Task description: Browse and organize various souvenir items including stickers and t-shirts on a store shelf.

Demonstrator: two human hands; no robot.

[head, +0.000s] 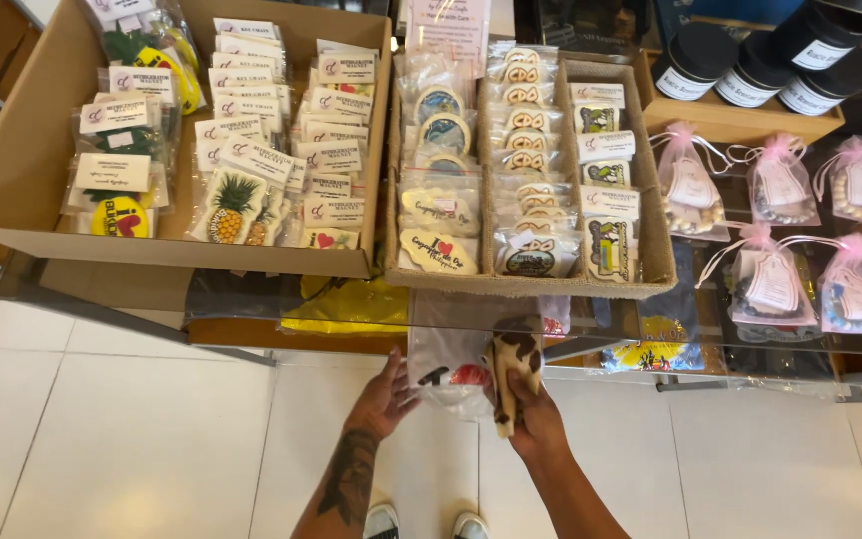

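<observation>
While the person's shoes (426,523) show at the bottom edge on the white tiled floor (132,429), both bare hands are up at the front of a glass display counter (102,304). Nearest, the right hand (534,419) is closed around a small brown-and-white spotted figure (513,371), fingers wrapped about its lower part so that the top pokes up. Just beside it, the left hand (383,399), with a tattooed forearm behind it, has its fingers spread and pressed against a clear plastic packet (449,374) showing a red and black print; whether it pinches the packet or only steadies it, I cannot tell. Figure and packet touch, the figure at the packet's right edge, so as I judge it the figure is not yet inside and the packet is not closed.

Beyond the hands, on the counter top, sits a woven tray (662,235) of bagged souvenir magnets in rows. Left of it a cardboard box (12,170) holds more carded ones, a pineapple among them. To the right lie pink organza pouches (775,284), and farthest back, black round tins (750,70) stand on a wooden shelf.
</observation>
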